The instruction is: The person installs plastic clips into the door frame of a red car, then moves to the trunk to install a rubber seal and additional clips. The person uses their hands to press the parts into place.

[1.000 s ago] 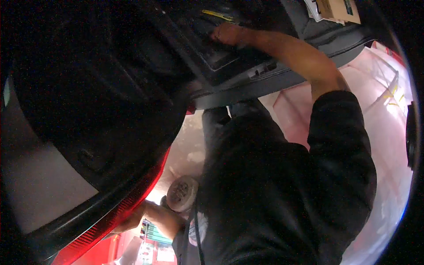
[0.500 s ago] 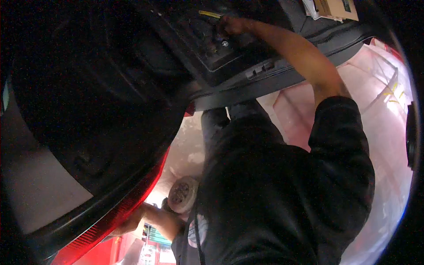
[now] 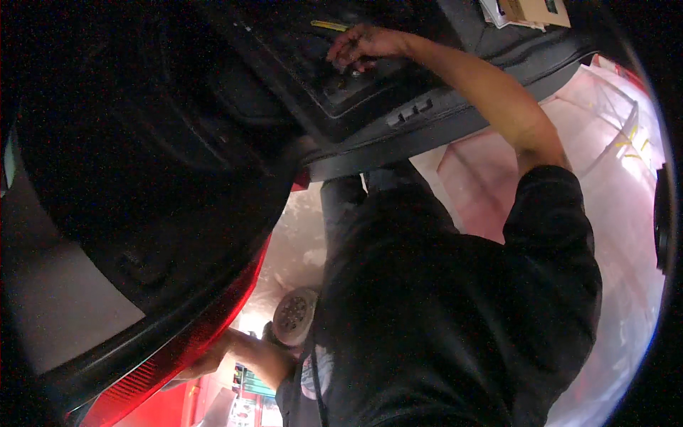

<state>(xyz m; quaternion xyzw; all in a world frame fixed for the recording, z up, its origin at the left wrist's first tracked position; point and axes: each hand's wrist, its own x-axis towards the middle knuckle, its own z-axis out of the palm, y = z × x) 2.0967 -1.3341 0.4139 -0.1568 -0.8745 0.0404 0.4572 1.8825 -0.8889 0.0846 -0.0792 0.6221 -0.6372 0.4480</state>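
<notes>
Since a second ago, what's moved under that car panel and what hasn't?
The right hand has slid a little to the picture's right and up across the dark recessed tray, fingers now bent down onto it near the yellow tool; no clear grip on anything. The left hand stays low by the red tail light, and the round grey disc is unchanged.

A pale pink, mottled floor [image 3: 491, 192] fills the lower right of the view, brightly lit and glossy. Above and to the left of it looms a dark car body [image 3: 142, 142], mostly in shadow. Just below the car body, a red tail light [image 3: 192, 341] curves toward the lower left. Right of the floor, yellow markings [image 3: 629, 135] show near the rim.
</notes>
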